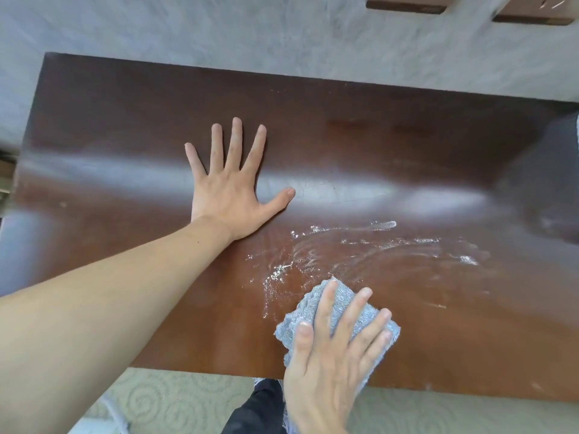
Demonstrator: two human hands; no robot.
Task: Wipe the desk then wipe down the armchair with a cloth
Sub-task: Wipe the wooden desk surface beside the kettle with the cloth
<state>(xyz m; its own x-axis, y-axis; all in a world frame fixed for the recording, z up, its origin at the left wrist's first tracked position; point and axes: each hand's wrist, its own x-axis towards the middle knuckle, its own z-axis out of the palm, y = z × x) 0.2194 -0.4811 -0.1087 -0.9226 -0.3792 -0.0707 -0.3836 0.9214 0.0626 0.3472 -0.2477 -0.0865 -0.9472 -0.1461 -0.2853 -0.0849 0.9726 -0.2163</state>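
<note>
A dark brown glossy desk (125, 120) fills most of the view. My left hand (230, 186) lies flat on its middle, palm down, fingers spread, holding nothing. My right hand (332, 364) presses flat on a folded grey-blue fluffy cloth (300, 308) near the desk's front edge. Wet foamy streaks (344, 245) curve across the wood just beyond the cloth and off to the right. No armchair shows as such; a dark grey shape (551, 170) overlaps the desk's right end.
A pale grey wall (250, 32) runs behind the desk. Two brown wooden pieces (407, 6) hang at the top right. Patterned beige carpet (175, 399) and my dark trouser leg (260, 408) lie below the front edge.
</note>
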